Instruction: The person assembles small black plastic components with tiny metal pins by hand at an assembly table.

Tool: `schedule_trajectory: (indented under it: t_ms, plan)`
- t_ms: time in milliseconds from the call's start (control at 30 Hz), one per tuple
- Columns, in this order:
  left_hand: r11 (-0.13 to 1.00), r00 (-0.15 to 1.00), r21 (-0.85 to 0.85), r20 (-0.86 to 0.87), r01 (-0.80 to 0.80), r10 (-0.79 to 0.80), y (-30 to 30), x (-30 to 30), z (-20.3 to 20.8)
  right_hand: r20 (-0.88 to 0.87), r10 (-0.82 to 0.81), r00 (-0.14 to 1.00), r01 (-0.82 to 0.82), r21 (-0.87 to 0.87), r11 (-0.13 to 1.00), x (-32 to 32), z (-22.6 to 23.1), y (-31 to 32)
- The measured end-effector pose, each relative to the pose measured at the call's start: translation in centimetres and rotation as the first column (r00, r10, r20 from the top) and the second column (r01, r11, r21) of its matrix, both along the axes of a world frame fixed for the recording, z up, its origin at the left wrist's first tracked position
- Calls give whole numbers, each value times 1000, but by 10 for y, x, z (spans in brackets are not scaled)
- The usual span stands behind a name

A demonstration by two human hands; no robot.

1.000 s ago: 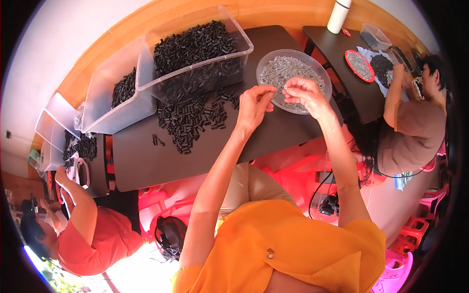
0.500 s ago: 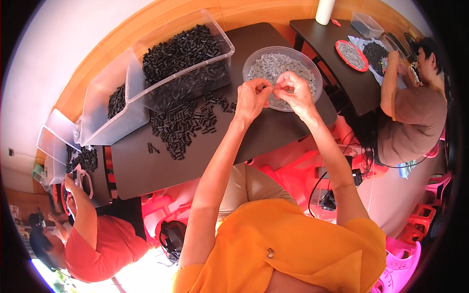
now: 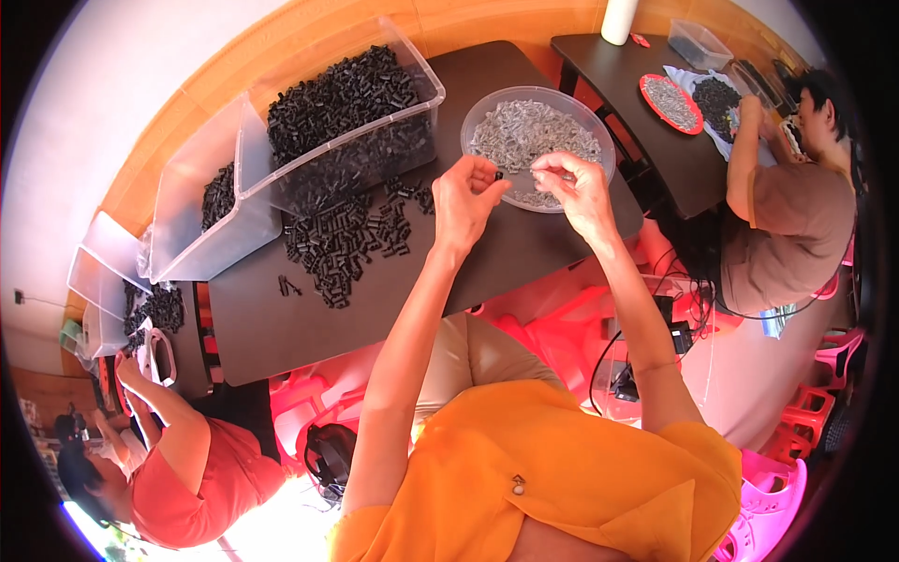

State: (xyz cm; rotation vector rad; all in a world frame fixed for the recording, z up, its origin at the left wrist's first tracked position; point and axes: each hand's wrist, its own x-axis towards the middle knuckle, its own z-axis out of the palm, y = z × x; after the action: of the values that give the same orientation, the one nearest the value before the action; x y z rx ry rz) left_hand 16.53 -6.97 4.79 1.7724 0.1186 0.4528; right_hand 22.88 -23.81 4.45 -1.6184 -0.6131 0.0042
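Note:
My left hand (image 3: 464, 201) pinches a small black cylindrical piece (image 3: 498, 175) between thumb and fingers. Just to its right, my right hand (image 3: 582, 195) is closed in a pinch; whatever sits at its fingertips is too small to name. Both hands are above the near side of a round clear tub (image 3: 609, 140) full of small pale translucent pieces (image 3: 524, 126). Left of my left hand, a loose pile of black cylindrical pieces (image 3: 337, 248) lies on the dark table (image 3: 281, 332).
A large clear bin (image 3: 346, 140) heaped with black pieces stands behind the pile, beside another clear bin (image 3: 192, 239). One person in red (image 3: 201, 478) works at the left, another in brown (image 3: 791, 211) at the right table. Pink stools (image 3: 768, 506) and cables are around.
My hands have moved apart and slightly toward me. The black piece stays in my left fingers. The person at the left has shifted their arms.

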Motion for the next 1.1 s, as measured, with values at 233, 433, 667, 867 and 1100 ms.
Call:
schedule_trajectory:
  t_ms: [233,433,667,867,1100]
  plan:
    - [990,996,-125,-66,-68,60,4,-57,-13,-155,329,932,-338,-33,941,-43,17,30]
    - [978,981,82,18,-193,193,5,-92,-8,64,348,935,-323,-242,915,-64,18,48]
    - [974,974,3,1,-228,228,7,-136,-29,-211,409,888,-453,-240,859,-97,6,55]
    - [917,935,-184,-75,-354,346,30,-161,-45,-4,347,938,-336,-260,905,-107,-5,77]
    - [875,900,-211,-124,-436,418,64,-160,-39,420,273,865,-81,-420,904,-103,-23,125]
